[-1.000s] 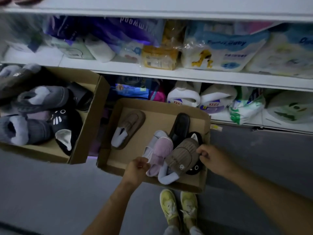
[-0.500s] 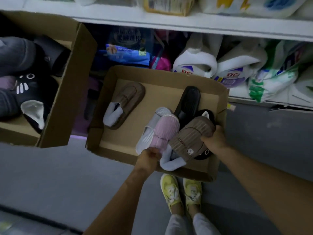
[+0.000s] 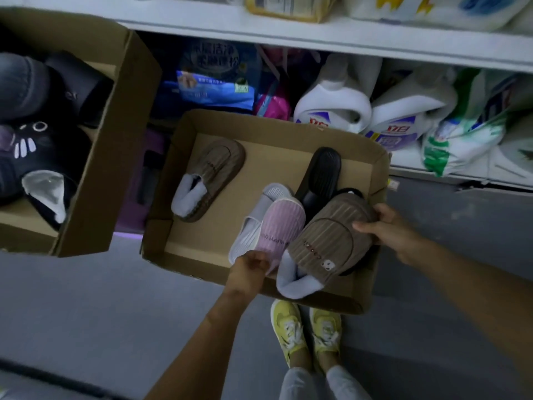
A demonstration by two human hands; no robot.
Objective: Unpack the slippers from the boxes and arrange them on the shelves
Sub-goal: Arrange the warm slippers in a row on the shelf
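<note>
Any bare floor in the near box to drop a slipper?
Bare cardboard in the near box front-left, between the lone brown slipper and the pink slipper. Right side is crowded: left hand grips the pink one, right hand the other brown slipper, overlapping; left box is packed.

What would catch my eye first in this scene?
Two hands in the open cardboard box at centre: the left hand pinches a pink slipper, the right hand holds a brown slipper beside it. Below the box, bright yellow sneakers stand out on the grey floor.
</note>
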